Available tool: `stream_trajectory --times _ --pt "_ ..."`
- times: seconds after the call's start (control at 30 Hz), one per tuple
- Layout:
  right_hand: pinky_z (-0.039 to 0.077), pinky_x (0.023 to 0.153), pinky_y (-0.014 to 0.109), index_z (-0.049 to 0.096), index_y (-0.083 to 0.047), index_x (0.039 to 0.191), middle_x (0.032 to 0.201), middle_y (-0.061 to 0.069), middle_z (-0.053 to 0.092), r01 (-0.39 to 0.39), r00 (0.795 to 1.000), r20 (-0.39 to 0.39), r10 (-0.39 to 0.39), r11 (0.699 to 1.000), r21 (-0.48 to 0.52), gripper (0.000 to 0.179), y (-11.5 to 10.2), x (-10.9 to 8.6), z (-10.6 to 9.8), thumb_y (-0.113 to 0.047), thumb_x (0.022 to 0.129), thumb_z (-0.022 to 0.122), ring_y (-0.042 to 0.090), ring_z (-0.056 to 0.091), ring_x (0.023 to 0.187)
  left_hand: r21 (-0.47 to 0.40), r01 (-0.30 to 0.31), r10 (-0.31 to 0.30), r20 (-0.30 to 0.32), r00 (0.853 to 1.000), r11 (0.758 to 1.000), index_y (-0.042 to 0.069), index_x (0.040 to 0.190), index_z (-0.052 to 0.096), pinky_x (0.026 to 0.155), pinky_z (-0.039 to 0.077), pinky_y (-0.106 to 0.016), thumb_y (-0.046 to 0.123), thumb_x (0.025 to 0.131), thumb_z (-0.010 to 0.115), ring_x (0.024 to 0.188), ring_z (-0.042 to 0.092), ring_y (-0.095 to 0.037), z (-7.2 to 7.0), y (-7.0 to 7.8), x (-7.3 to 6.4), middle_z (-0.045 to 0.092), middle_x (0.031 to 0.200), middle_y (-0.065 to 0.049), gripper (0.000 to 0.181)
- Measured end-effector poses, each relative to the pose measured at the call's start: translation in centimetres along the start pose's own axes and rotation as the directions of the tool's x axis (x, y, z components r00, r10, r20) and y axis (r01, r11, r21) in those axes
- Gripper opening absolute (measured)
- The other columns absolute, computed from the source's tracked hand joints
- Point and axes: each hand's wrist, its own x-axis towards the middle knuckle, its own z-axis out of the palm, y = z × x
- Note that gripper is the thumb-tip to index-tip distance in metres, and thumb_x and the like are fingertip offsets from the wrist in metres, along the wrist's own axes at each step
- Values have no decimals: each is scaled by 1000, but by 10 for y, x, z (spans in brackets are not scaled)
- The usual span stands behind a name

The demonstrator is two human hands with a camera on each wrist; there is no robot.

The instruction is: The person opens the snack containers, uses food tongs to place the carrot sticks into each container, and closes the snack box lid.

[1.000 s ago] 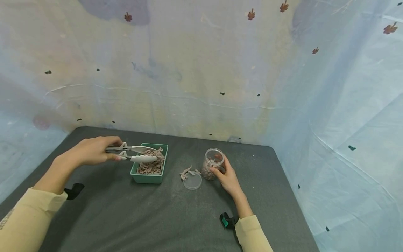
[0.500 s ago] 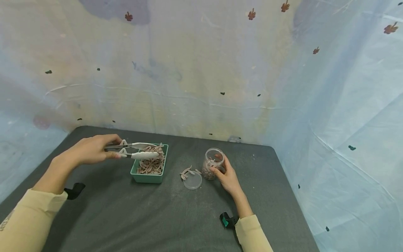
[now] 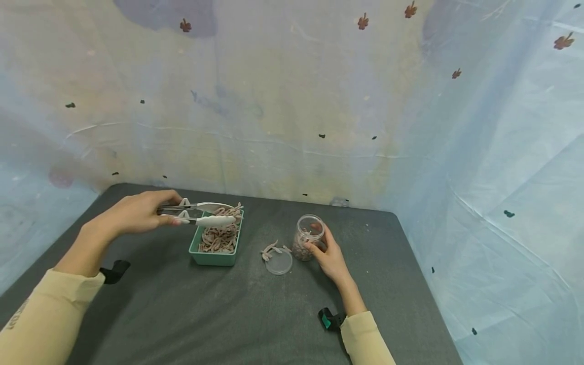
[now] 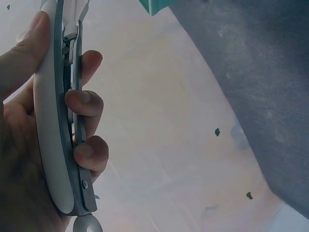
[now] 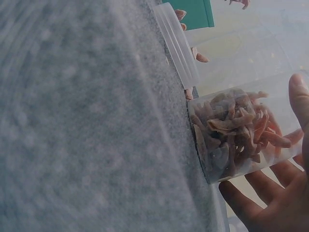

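My left hand (image 3: 139, 212) grips a pair of tongs (image 4: 53, 116) with white tips, its fingers curled round the handles in the left wrist view. Between the tong tips, over the back of a green rectangular tub (image 3: 213, 259), sits a clump of brownish strip-like pieces (image 3: 234, 211). More such pieces fill the tub below. My right hand (image 3: 329, 257) holds a clear jar (image 5: 236, 135) upright on the table, thumb on the near side and fingers round the far side. The jar's mouth is uncovered, and similar pieces fill its lower part.
A clear round lid (image 3: 279, 263) lies between the tub and the jar, with a few loose strips (image 3: 269, 251) at its far edge. The dark table (image 3: 255, 314) ends at a hanging plastic sheet (image 3: 274, 101) at the back. Each wrist carries a black camera.
My left hand has lifted the tongs up and slightly right, raising a clump from the tub. My right hand and the jar have stayed in place.
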Motion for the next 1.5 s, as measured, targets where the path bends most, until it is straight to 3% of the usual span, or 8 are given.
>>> stream_trajectory --times 0.47,0.73,1.13,1.37,1.5 --pt "47 107 60 33 -2 161 152 30 48 -10 1000 4 10 1000 7 73 -1 1 0 -12 100 72 42 54 136 -29 -23 23 18 1000 999 15 139 60 89 49 -67 64 94 67 122 63 -41 -5 17 12 64 139 -15 67" --pt "47 107 61 37 -8 160 149 29 51 -5 1000 -5 5 1000 11 69 -1 0 1 -11 100 72 41 55 135 -64 -44 46 29 999 997 12 142 58 93 48 -67 53 98 69 125 61 -42 -7 32 22 62 142 -17 61" --pt "44 109 62 39 -6 158 150 30 50 -5 1000 -19 6 1000 23 69 1 1 0 -10 99 73 42 53 137 -128 -117 118 5 993 985 11 142 58 98 48 -63 44 99 72 127 60 -40 -5 55 39 62 141 -15 56" --pt "42 111 63 36 -9 160 156 26 45 2 999 -44 -1 1000 15 72 34 11 4 -10 99 73 43 49 140 -161 -148 150 2 989 976 9 140 59 100 47 -64 41 98 73 128 59 -42 -3 71 47 62 140 -17 55" --pt "45 109 60 39 -15 159 155 21 48 13 998 -54 -12 1000 20 71 40 12 4 -13 98 75 38 53 138 -179 -155 158 4 987 972 9 141 58 101 47 -64 40 98 74 130 57 -42 0 77 51 61 142 -16 55"
